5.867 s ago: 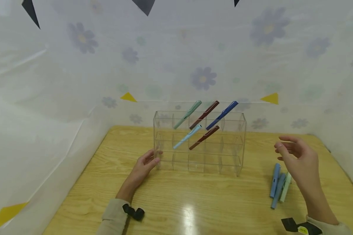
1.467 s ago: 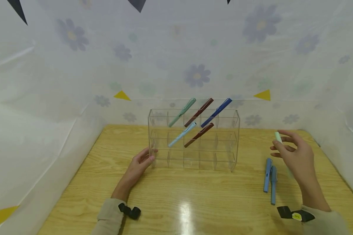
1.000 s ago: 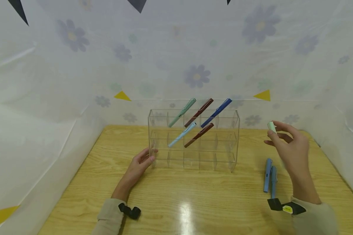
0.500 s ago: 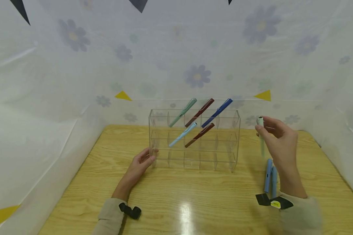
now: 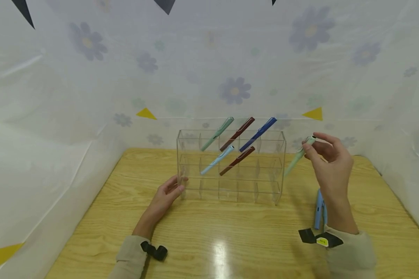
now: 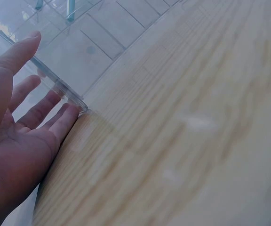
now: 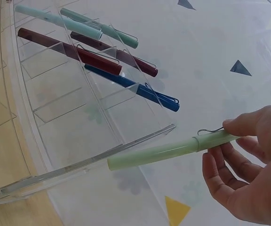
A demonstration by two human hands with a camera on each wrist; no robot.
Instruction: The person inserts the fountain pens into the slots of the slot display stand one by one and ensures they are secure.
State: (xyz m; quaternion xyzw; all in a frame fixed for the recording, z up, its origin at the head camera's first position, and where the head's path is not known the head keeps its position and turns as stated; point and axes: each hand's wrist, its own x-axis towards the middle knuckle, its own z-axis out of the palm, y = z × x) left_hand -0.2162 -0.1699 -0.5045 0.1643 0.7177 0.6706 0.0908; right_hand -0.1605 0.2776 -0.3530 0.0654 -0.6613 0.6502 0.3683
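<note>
A clear acrylic pen rack with tiered compartments stands on the table. At its left end my left hand holds the side edge, thumb in front and fingers around the side panel. My right hand pinches a pale green pen by its clipped cap, between thumb and fingers. The pen slants down leftward, its lower end close to the rack's right side. Leaning in the top row are a green pen, a dark red pen and a blue pen. Below them lean a light blue pen and another dark red pen.
Blue pens lie on the wooden table at the right, partly hidden behind the right wrist. A flowered white sheet hangs behind and around the table. Black cameras sit on both wrists.
The right hand has picked the pale green pen up from the pens on the right and carried it left and up toward the rack, tilting it from upright to slanted. The left hand stays at the rack.
</note>
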